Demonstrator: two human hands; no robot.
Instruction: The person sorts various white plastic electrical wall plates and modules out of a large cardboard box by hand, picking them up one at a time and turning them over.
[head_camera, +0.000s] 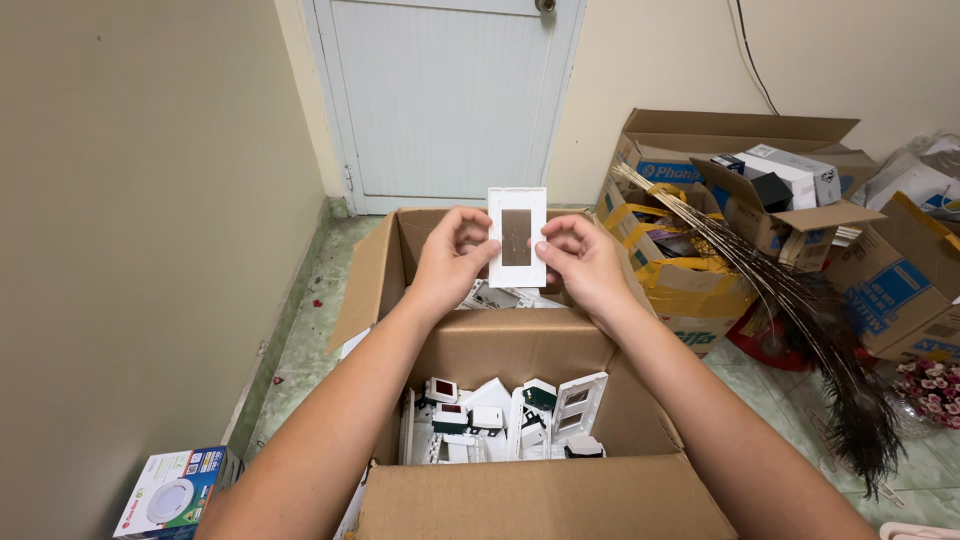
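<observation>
Cardboard fills the bottom of the frame: the near flap of an open brown box (540, 500), over which both forearms reach. At centre frame, the left hand (450, 255) and the right hand (583, 262) together hold up a white rectangular wall plate (517, 237) with a dark upright window in its middle. Each hand pinches one long edge, thumb in front and fingers behind, so the plate stands upright, above the box's far end. Below the wrists, inside the box, lie loose white switch modules and cover plates (510, 415), some with dark faces.

Lower left, on the tiled floor, sits a small white package (172, 495) with a round lamp pictured on it and blue and green marks. Right of centre stand more open cartons (740, 170), brown with blue printing and yellow tape, with peacock feathers (800, 320) slanting across them. A pale panelled door (445, 95) closes the upper middle.
</observation>
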